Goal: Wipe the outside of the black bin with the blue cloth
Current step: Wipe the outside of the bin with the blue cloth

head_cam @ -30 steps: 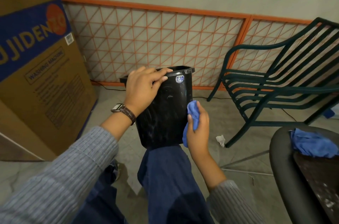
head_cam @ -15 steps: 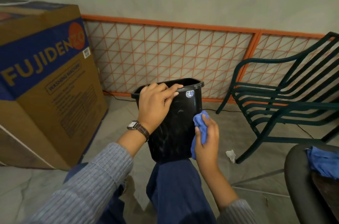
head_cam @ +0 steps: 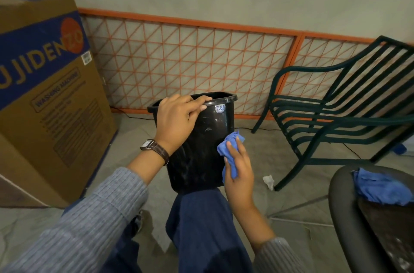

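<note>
Grip on the rim is unchanged from half a second ago: your left hand [head_cam: 177,120] still curls over the near top edge of the black bin [head_cam: 206,136], fingers hooked inside and thumb along the outside, just left of the round price sticker [head_cam: 220,108]. The bin still stands upright with its base on your knee [head_cam: 201,223], at the middle of the view. What differs is your right hand [head_cam: 238,172]. Earlier it met the bin's right side edge-on; now its back faces you, and it has come round onto the near right corner. Its fingers lie lightly bent over the blue cloth [head_cam: 228,146], clamping it against the wall at about mid-height. The thumb is hidden. One bunch of cloth pokes out above your fingertips and a fold hangs below your palm. The height on the bin is much the same as before. Your head has turned a little to the right, so the cardboard box [head_cam: 44,93] sits farther left and loses the first letter of its print. The green chair [head_cam: 336,111] and the orange lattice panel [head_cam: 190,66] stand where they did. A second blue rag [head_cam: 380,187] still lies on the dark round surface [head_cam: 340,205] at lower right.
</note>
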{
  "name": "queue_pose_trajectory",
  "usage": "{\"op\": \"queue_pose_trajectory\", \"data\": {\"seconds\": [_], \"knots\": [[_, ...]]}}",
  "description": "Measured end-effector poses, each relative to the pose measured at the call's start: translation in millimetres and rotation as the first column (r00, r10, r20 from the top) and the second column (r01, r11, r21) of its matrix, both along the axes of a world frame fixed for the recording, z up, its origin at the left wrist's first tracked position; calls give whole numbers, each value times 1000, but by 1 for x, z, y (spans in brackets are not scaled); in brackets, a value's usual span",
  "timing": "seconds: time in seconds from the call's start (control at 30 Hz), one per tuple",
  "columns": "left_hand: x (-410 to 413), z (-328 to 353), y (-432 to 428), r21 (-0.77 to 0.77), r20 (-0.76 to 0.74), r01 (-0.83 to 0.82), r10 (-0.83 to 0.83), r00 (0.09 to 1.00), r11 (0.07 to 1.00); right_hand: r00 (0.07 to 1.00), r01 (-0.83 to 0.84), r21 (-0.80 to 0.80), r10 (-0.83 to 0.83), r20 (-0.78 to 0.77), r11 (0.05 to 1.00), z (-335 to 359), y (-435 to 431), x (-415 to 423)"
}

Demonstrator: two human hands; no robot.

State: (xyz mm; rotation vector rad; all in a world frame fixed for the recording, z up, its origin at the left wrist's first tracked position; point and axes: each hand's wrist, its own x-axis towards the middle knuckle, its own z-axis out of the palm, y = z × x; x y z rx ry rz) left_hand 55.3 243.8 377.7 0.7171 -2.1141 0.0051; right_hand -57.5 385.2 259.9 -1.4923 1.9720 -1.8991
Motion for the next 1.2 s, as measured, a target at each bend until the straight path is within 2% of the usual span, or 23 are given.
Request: {"op": "queue_pose_trajectory", "data": {"seconds": [0.07,0.17,0.27,0.4,0.43,0.53,0.63,0.7,0.83,0.9,1.0,1.07,1.13,1.2], "knots": [[0,0,-2,13,-16,-1,1,1000,1000,998,-15,-18,16,67,1000,-2,4,-3],[-1,-1,-1,10,-16,7,-7,1000,1000,984,54,-50,-45,173,997,16,-6,1],[-3,1,0,2,-9,30,-30,1000,1000,996,75,-4,-74,57,997,27,-20,9],[-1,0,-3,37,-17,50,-50,999,998,992,18,41,-13,-129,999,6,-10,2],[-1,-1,-3,40,-15,52,-51,999,998,995,9,32,-6,-97,999,3,-6,0],[-2,0,-2,33,3,48,-49,999,998,991,58,-30,-54,122,998,14,-10,-3],[-6,2,0,13,21,60,-60,998,998,974,122,-49,-110,196,991,41,-25,-1],[-6,2,0,16,8,66,-66,998,998,993,78,-53,-73,87,996,47,-28,0],[-3,-1,-5,44,-16,85,-84,996,995,991,-13,11,14,-132,1000,16,-14,-6],[-3,0,-4,48,-8,82,-82,997,995,995,-25,13,26,-94,1000,11,-11,-11],[-3,1,-1,43,3,74,-74,997,996,996,13,-13,-12,87,1000,30,-20,-6],[-2,2,0,42,4,77,-78,997,996,995,48,-31,-45,86,998,42,-29,1],[0,2,-1,54,-8,77,-77,997,996,999,40,-4,-40,-22,999,43,-34,4],[3,1,-2,63,-21,69,-67,997,996,973,21,35,-13,-232,999,33,-31,1]]}}
